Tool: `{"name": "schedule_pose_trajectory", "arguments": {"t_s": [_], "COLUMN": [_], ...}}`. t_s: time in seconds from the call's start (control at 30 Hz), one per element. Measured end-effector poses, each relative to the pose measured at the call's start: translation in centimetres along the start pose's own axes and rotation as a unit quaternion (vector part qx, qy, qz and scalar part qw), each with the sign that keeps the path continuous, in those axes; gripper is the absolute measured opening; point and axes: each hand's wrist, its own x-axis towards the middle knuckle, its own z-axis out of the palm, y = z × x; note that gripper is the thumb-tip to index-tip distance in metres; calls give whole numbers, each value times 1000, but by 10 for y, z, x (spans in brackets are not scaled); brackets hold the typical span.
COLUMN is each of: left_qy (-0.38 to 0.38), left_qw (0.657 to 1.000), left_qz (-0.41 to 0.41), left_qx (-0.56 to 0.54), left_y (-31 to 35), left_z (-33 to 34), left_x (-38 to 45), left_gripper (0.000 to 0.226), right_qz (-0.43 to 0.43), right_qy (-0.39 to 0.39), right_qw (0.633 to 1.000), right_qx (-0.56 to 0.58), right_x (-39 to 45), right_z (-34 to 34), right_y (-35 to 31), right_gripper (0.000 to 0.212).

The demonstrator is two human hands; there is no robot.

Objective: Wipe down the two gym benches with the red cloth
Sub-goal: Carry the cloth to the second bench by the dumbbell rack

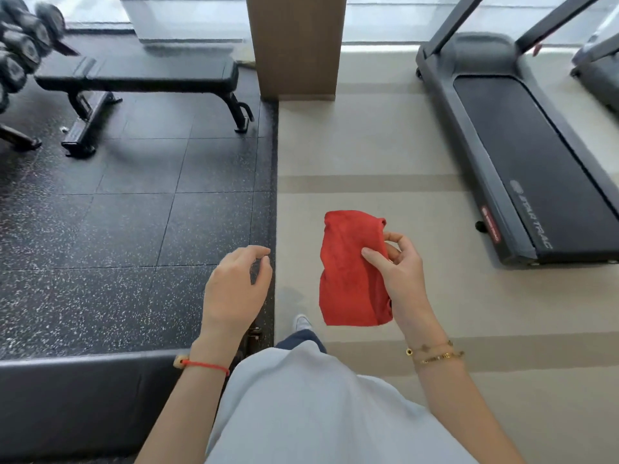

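Currently held: red cloth (351, 272), folded, long axis running away from the body, pinched by right hand (398, 272) fingers (375, 259).
Left hand (237, 289): relaxed, nothing held.
Far bench (140, 73): well ahead-left of the fingers, untouched.
Near bench (77, 390): just below the left hand, cut off by frame.

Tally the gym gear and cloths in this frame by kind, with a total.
Black padded gym benches: 2, one far left, one at the near lower left
Grey treadmills: 2, one full, one cut off at the right edge
Folded red cloth, held by the right hand: 1
Total: 5
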Motion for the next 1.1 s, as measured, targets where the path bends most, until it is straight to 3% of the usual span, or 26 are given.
{"name": "schedule_pose_trajectory", "arguments": {"t_s": [0.23,0.67,1.1], "left_qy": [22,65,156], "left_qw": [999,995,972], "left_qz": [30,-73,-175], "left_qx": [16,34,33], "left_y": [-1,-28,-37], "left_z": [-3,18,22], "left_x": [132,336,549], "left_gripper": [18,19,19], "right_qz": [-13,17,-7], "right_qy": [-38,-102,-241], "right_qw": [999,994,965], "right_qx": [-2,-40,-106], "right_x": [123,337,560], "right_z": [66,171,307], "right_y": [-52,-91,-174], "right_gripper": [27,29,25]}}
